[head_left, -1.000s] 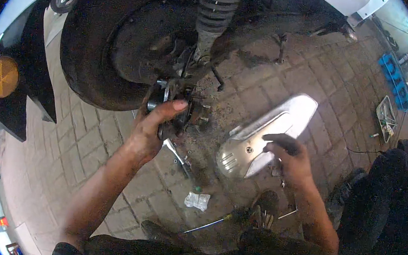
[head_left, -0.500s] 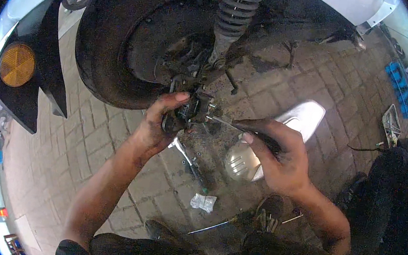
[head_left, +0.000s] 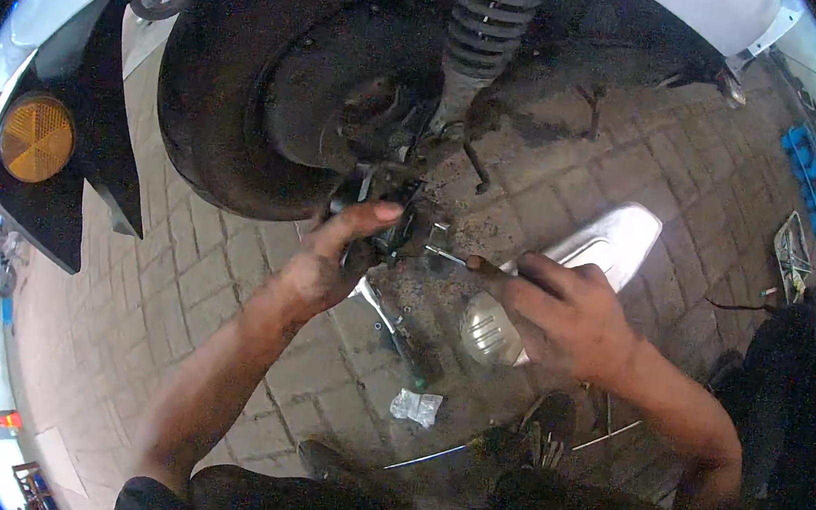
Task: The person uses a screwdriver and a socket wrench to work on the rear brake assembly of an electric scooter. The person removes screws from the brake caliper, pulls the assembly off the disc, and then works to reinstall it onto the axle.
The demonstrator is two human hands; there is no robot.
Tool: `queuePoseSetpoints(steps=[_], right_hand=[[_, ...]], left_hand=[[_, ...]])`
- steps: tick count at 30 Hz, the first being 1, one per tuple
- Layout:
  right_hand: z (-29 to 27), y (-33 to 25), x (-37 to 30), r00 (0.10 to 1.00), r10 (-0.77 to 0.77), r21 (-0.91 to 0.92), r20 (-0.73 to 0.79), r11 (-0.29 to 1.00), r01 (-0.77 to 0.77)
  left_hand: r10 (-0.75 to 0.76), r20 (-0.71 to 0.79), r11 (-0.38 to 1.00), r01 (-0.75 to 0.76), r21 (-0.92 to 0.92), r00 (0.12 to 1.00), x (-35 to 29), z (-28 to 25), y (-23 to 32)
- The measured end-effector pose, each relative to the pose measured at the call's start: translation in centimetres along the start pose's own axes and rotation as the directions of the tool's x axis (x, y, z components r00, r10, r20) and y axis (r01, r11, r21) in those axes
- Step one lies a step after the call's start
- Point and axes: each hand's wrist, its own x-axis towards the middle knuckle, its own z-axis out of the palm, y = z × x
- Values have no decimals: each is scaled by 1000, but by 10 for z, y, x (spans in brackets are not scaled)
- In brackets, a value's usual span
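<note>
My left hand (head_left: 333,252) is wrapped round a dark, greasy metal part (head_left: 393,231) that looks like a brake caliper, beside the lower edge of the wheel (head_left: 236,170). The thumb lies over its top, and much of the part is hidden by fingers. To the right, my right hand (head_left: 572,314) is closed on a thin metal-shafted tool (head_left: 450,256), like a screwdriver. Its shaft points left toward the caliper with a gap between them, and the fingers cover its handle. Just above the tip shows a small shiny metal piece (head_left: 441,229).
Under my right hand lies a silver cover (head_left: 611,243) on the paving. A ratchet-like tool (head_left: 391,319), a small clear plastic bag (head_left: 416,407) and a long thin rod (head_left: 430,456) lie nearer me. Above hang a coil shock absorber (head_left: 495,23) and a black panel with an orange reflector (head_left: 36,138).
My right hand has drawn the tool slightly right, away from the caliper, and its fingers have curled more over the handle. My left hand keeps its hold. The whole view has shifted a little.
</note>
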Motion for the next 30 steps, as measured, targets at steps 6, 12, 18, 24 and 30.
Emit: queuePoseSetpoints(steps=[6, 12, 18, 24, 30], right_hand=[[12, -32, 24, 622, 747, 773, 236, 243, -586], [29, -28, 9, 848, 524, 569, -78, 722, -394], [6, -16, 10, 970, 224, 292, -94, 938, -188], [22, -7, 6, 778, 628, 583, -14, 637, -504], [-1, -14, 31, 456, 726, 727, 515, -88, -681]], left_hand=[[-24, 60, 999, 26, -34, 998, -2, -1, 14], [53, 33, 995, -55, 78, 998, -5, 1, 15], [92, -101, 985, -76, 155, 991, -4, -8, 0], [499, 323, 407, -546, 732, 804, -3, -19, 1], [191, -1, 893, -173, 414, 982, -6, -13, 5]])
